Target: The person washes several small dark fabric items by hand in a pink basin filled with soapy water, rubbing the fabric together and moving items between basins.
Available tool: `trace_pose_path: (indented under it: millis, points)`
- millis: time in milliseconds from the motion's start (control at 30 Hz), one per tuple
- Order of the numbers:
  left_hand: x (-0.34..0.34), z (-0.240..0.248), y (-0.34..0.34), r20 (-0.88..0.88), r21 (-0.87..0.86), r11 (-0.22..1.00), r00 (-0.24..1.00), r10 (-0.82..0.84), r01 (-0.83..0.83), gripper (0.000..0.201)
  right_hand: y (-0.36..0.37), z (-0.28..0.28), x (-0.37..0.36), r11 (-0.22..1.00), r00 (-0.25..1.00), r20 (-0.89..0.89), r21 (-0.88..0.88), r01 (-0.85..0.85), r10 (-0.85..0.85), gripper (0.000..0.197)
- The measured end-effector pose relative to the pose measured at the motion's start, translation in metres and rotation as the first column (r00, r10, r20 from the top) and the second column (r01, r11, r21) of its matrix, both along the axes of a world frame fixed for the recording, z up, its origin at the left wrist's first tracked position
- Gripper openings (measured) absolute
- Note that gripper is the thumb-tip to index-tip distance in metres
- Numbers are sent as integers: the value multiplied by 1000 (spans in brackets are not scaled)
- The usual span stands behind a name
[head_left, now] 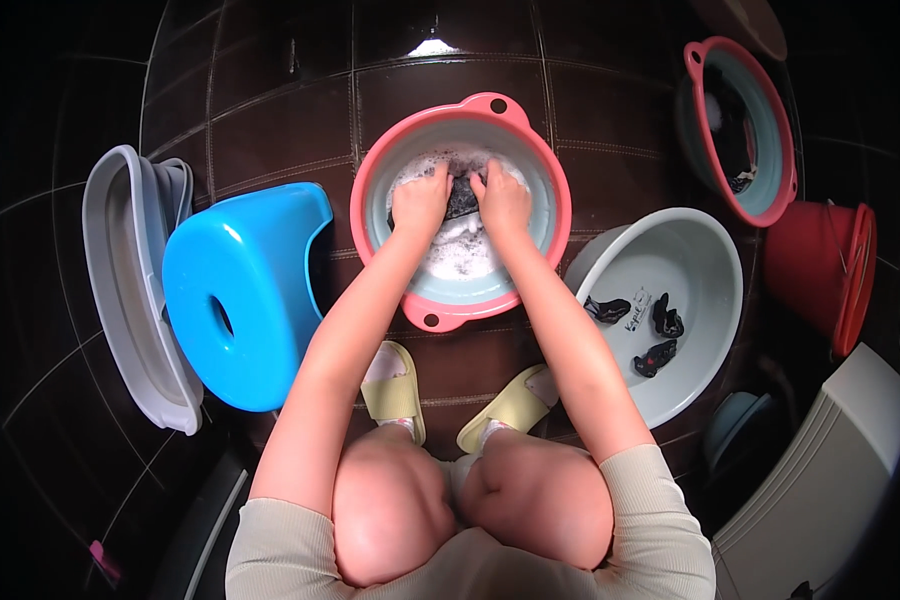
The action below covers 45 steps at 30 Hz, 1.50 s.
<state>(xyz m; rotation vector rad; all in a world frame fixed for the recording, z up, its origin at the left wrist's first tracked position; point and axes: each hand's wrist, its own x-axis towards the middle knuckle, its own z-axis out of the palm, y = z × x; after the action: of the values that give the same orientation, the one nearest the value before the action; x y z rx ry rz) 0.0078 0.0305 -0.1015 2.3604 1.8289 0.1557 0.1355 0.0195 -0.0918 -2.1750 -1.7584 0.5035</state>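
Observation:
In front of me on the floor stands a round basin (553,190) with a pink rim and pale blue inside, holding white suds (462,252). Both my hands are down in it, gripping a dark wet cloth (461,198) that stretches between them. My left hand (421,199) is closed on the cloth's left end, the thumb toward the middle. My right hand (504,201) closes on its right end. The fingertips of both are partly hidden by foam and cloth, and the cloth's exact kind cannot be made out.
At right sits a grey-white tub (690,300) with several small dark cloth pieces inside. Beyond it are another pink-rimmed basin (785,150) with dark cloth and a red bucket (810,262). A blue stool (255,300) and a grey collapsible basin (120,300) stand left. My slippered feet are just below the basin.

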Motion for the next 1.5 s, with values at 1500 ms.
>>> trace_pose_path:
  millis: [1500]
  points:
    - [15, 125, -3, 404, -904, 409, -60, 913, 125, 35, -40, 129, -40, 990, 833, -550, 77, 116, -55, 37]
